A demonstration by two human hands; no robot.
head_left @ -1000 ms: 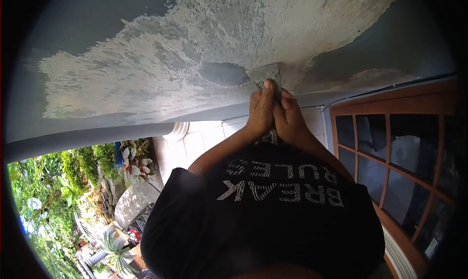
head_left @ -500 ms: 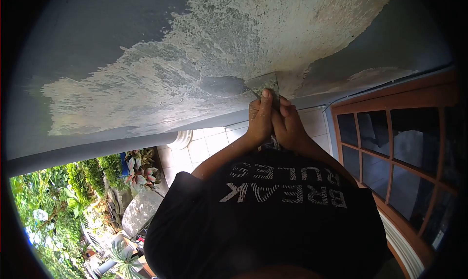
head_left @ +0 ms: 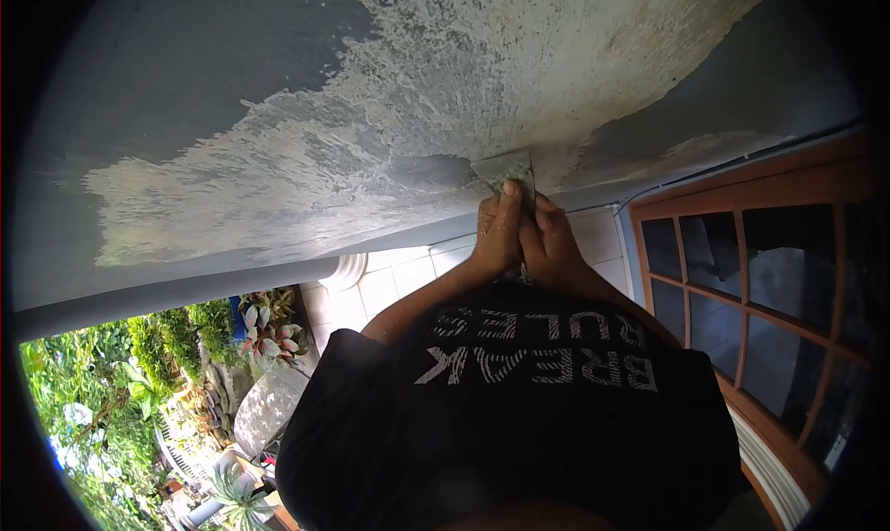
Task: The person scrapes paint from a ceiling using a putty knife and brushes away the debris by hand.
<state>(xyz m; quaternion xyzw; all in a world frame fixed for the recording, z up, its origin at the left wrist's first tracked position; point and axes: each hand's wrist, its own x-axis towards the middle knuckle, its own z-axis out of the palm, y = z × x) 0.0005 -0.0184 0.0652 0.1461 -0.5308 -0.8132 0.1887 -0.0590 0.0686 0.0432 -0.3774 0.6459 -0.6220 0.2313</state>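
left hand (head_left: 498,232), right hand (head_left: 549,242), pressed together, raised

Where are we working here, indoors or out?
Likely a covered porch outside a house. A painted ceiling with scraped patches is overhead, a wooden glass door stands on one side, and garden plants show in daylight beyond. Both hands press a scraper to the ceiling.
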